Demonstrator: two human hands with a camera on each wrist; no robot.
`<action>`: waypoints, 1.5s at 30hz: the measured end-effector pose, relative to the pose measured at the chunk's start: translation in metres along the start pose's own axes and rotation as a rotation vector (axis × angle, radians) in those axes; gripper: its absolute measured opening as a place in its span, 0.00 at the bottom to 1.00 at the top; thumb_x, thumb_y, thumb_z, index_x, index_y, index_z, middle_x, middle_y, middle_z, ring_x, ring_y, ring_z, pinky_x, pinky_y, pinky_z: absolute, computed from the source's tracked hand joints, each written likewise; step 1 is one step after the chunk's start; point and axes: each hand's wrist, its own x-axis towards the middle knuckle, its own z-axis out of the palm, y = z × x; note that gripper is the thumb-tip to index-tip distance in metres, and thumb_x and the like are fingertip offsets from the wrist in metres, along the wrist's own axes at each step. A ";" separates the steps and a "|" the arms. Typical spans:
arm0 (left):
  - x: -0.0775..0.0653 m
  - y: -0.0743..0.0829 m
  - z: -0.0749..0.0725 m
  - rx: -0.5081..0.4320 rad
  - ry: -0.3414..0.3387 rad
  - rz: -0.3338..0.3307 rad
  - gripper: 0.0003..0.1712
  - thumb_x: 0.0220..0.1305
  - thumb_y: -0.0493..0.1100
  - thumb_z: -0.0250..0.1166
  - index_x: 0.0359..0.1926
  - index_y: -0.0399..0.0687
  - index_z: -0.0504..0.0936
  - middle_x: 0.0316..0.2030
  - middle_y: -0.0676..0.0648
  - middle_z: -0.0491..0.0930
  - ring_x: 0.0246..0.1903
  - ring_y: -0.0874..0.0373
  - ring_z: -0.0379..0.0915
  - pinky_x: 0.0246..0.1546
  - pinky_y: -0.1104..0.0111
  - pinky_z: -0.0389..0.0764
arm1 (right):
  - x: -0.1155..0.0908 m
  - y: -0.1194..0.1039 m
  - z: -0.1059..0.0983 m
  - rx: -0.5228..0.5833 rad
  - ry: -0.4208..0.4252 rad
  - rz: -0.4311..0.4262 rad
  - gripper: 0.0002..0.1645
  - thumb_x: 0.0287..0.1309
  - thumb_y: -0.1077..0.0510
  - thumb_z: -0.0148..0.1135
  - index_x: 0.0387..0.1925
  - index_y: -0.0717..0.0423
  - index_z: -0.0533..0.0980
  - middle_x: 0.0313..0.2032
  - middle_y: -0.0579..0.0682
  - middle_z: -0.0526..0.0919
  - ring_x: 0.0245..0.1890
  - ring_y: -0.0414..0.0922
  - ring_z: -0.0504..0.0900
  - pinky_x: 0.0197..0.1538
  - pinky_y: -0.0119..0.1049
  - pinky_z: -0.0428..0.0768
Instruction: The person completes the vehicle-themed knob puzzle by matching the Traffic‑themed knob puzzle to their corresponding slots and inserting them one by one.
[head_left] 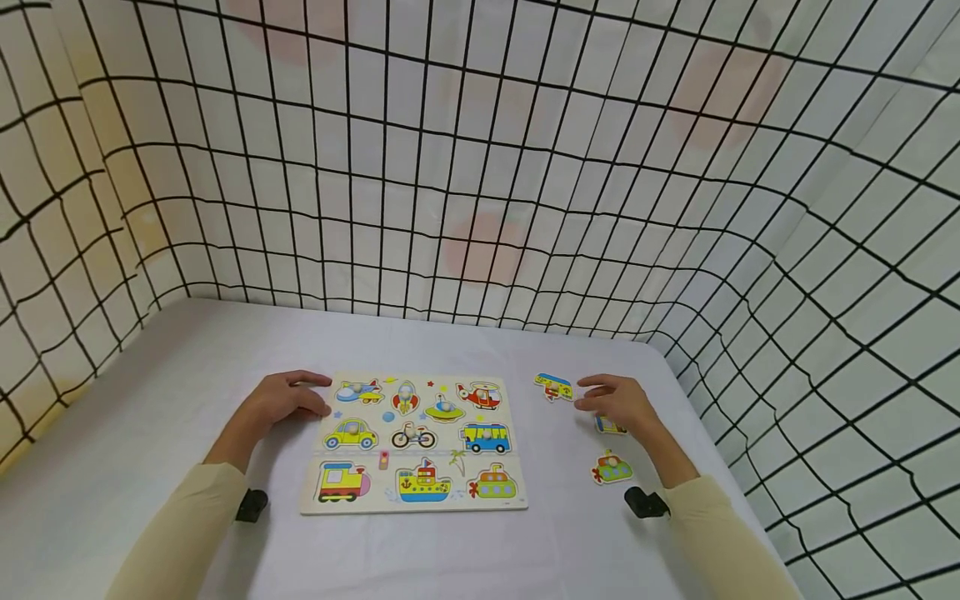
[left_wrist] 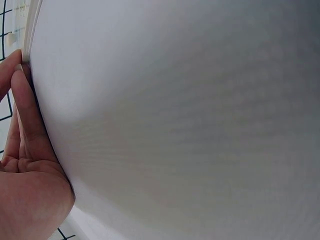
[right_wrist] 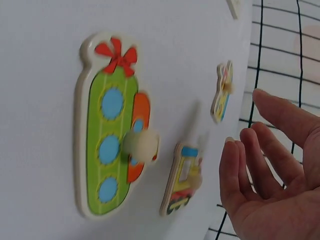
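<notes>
A white wooden peg puzzle board (head_left: 416, 506) with vehicle pictures lies on the table. Against its left edge rest the fingers of my left hand (head_left: 273, 404), also visible in the left wrist view. My right hand (head_left: 622, 404) hovers over loose knobbed pieces, its fingers loosely bent and holding nothing. Nearest its fingertips is the ship piece (head_left: 555, 385). Partly beneath the hand lies the train piece (head_left: 609, 425). Closer to the wrist is the green submarine piece (right_wrist: 112, 145), large in the right wrist view with its knob up.
Knobbed pieces sit in the board's upper and middle rows, among them the car (head_left: 350, 434), the bus (head_left: 486, 438) and the helicopter (head_left: 480, 396). A white cloth (head_left: 420, 558) covers the table. Black wire mesh (head_left: 480, 208) stands along the back and sides.
</notes>
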 end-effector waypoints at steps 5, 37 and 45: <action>-0.003 0.002 0.000 -0.002 0.002 -0.007 0.37 0.54 0.41 0.73 0.67 0.43 0.76 0.55 0.35 0.83 0.34 0.54 0.81 0.37 0.70 0.78 | 0.001 0.015 -0.009 -0.003 0.056 0.051 0.31 0.57 0.52 0.74 0.61 0.55 0.79 0.55 0.61 0.84 0.45 0.51 0.84 0.43 0.38 0.81; 0.001 -0.002 0.000 -0.020 0.006 -0.012 0.37 0.53 0.40 0.74 0.66 0.43 0.77 0.55 0.34 0.82 0.33 0.53 0.80 0.36 0.69 0.79 | -0.004 0.057 -0.017 0.045 0.057 0.102 0.22 0.55 0.58 0.73 0.53 0.58 0.84 0.46 0.54 0.85 0.38 0.45 0.78 0.38 0.34 0.77; -0.002 0.001 0.000 0.013 0.009 -0.005 0.37 0.53 0.41 0.74 0.67 0.44 0.76 0.49 0.39 0.86 0.33 0.55 0.79 0.37 0.69 0.75 | -0.001 0.058 -0.015 0.049 0.064 0.104 0.19 0.57 0.58 0.72 0.50 0.58 0.86 0.43 0.51 0.88 0.38 0.44 0.78 0.37 0.34 0.77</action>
